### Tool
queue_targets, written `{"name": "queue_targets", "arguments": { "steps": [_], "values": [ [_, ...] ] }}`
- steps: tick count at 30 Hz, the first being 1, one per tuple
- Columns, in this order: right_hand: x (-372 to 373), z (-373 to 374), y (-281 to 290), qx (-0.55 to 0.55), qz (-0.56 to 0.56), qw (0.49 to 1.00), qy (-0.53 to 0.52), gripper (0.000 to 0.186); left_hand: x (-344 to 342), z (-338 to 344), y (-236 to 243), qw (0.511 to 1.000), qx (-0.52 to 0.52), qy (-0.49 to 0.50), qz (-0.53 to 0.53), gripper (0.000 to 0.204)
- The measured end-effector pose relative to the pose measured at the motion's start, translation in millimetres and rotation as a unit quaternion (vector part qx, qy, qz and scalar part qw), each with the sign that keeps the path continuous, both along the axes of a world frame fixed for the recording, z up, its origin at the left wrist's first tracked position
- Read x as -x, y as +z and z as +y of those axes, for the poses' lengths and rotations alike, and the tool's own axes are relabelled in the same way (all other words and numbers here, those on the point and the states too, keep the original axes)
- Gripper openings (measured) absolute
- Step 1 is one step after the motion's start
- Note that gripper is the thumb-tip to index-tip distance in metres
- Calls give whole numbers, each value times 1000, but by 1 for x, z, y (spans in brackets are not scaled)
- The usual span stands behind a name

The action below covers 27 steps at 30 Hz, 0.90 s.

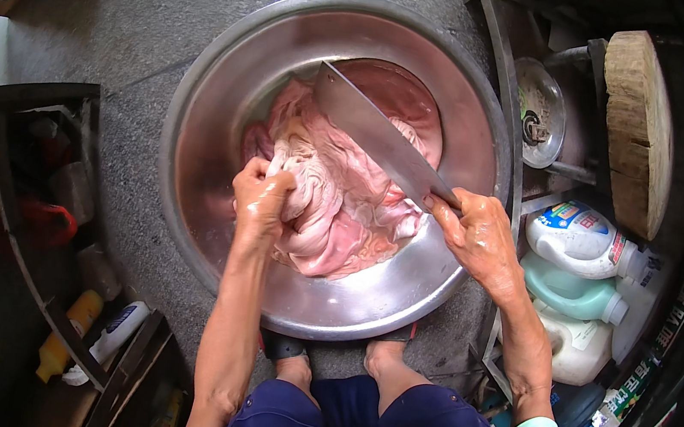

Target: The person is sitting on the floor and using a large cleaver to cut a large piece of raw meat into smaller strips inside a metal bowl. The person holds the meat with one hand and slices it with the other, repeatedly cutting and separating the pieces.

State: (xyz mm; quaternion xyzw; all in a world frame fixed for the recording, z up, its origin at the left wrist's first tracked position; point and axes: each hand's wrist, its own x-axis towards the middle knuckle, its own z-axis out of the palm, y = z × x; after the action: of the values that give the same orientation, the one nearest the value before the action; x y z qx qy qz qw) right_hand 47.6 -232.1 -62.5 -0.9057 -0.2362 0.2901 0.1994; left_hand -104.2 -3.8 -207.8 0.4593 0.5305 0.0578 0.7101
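Observation:
A large steel basin (321, 306) stands on the floor in front of my feet. In it lies a heap of wet, pink, folded animal offal (345, 188), perhaps stomach or intestine, with reddish liquid around it. My left hand (261, 200) is closed on a pale fold at the heap's left side. My right hand (479, 238) grips the handle end of a broad cleaver (379, 132). Its blade slants up and left across the heap; I cannot tell whether it touches the meat. The fingers of my right hand hide most of the handle.
On the right, a metal rack (509, 89) holds a clear lidded dish (538, 114), a thick round wooden block (636, 136) and several plastic jugs (578, 288). At left, a low dark shelf (24, 232) holds a yellow bottle (71, 333) and a white bottle (109, 338).

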Motion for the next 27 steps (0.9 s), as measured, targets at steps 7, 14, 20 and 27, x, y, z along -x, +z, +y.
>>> {"name": "queue_targets", "arguments": {
  "steps": [7,14,20,27],
  "values": [
    [0,-3,10,-24,65,997,-24,34,18,12,13,895,407,88,-162,22],
    [4,-4,11,-34,60,997,-42,34,14,9,29,951,200,-5,-237,25],
    [6,-13,9,-21,49,998,-28,24,17,10,35,911,278,54,-300,27],
    [9,-15,13,-18,77,995,-56,23,22,3,71,970,116,23,-211,19]
  ]
}}
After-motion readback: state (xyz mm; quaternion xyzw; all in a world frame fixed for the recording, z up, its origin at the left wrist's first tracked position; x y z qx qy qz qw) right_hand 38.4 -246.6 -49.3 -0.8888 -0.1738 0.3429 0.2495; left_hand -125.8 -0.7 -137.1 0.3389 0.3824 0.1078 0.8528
